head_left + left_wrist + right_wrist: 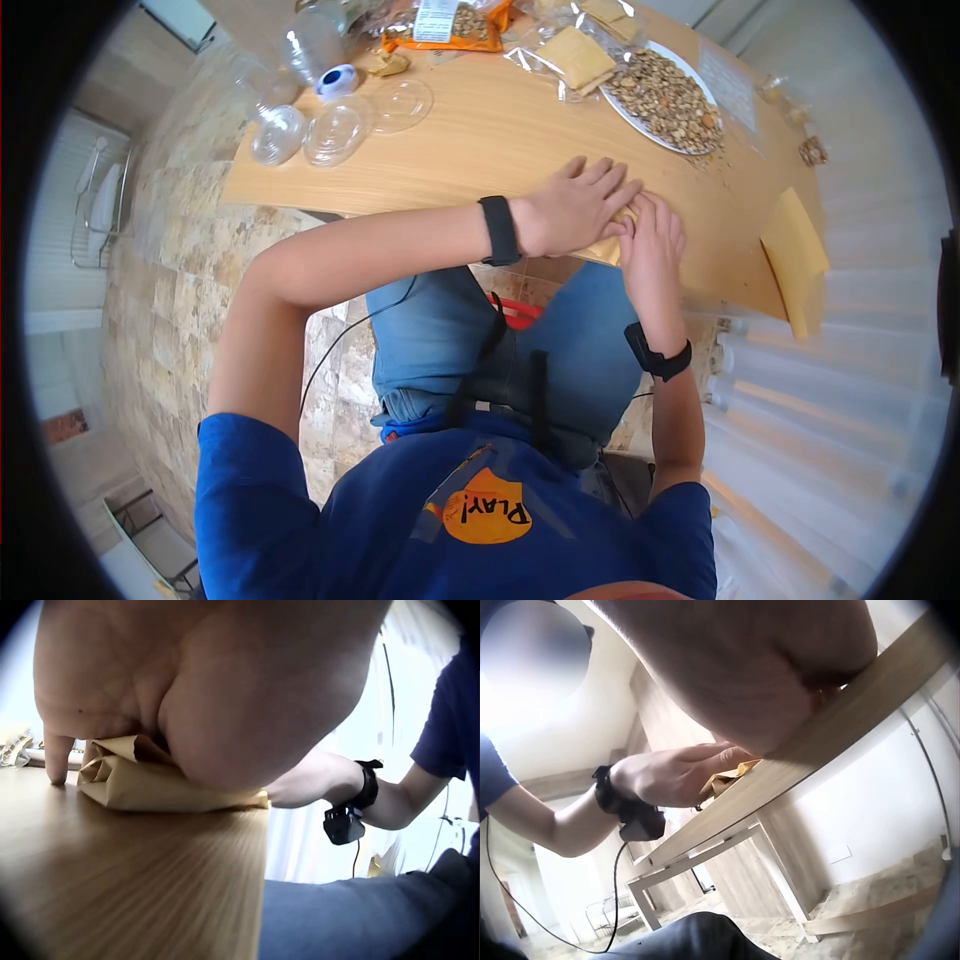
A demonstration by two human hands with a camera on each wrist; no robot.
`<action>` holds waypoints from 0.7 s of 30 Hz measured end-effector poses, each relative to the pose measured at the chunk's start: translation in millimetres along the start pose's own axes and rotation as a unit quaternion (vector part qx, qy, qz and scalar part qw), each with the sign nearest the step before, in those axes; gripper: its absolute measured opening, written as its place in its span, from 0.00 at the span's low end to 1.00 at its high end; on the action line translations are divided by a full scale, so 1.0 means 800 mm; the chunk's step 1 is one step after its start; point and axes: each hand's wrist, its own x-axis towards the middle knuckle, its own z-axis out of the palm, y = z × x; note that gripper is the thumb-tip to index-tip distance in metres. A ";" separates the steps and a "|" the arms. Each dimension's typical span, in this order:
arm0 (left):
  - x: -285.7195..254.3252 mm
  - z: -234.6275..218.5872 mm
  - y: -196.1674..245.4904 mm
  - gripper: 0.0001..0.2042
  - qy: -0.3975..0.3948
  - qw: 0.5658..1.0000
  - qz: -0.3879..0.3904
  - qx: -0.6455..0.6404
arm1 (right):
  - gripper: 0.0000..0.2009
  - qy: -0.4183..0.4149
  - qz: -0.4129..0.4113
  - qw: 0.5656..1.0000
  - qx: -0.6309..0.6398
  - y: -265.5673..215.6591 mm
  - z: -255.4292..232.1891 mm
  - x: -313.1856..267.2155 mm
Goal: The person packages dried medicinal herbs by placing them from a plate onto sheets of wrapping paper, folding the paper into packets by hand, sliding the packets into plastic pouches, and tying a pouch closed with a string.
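A folded yellow paper packet point(603, 251) lies at the table's near edge, mostly covered by both hands in the head view. My left hand point(580, 208) rests across it with fingers extended. Close against it, my right hand point(653, 238) lies over the packet's right part, fingers pointing away from the body. In the left wrist view the left palm point(202, 690) presses on the creased paper point(150, 784), whose end is folded into an open pleat. The right wrist view shows the right palm point(757, 682) low at the table edge, with crumpled paper point(727, 780) between the hands.
A white plate point(712, 95) of mixed nuts stands at the back right, beside bagged yellow envelopes point(575, 58). Clear plastic lids point(338, 130), a tape roll point(337, 81) and an orange bag point(490, 30) are at the back left. Yellow paper point(795, 250) overhangs the right edge.
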 end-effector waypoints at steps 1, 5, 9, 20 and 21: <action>-0.004 0.000 -0.001 0.29 -0.003 1.000 0.000 0.014 | 0.17 0.011 -0.002 1.000 0.017 0.003 0.002 -0.002; -0.012 0.001 -0.002 0.33 -0.017 0.999 0.025 0.044 | 0.15 0.059 0.015 0.997 0.043 0.012 0.012 -0.007; -0.012 -0.002 -0.005 0.35 -0.037 0.999 0.035 0.019 | 0.13 0.087 0.023 0.994 0.062 0.010 0.010 -0.010; -0.005 -0.011 0.009 0.50 -0.101 0.991 0.063 0.061 | 0.11 0.162 0.021 0.975 0.148 0.015 0.013 -0.014; -0.006 -0.009 0.010 0.50 -0.104 0.992 0.057 0.048 | 0.13 0.166 0.021 0.975 0.144 0.016 0.015 -0.016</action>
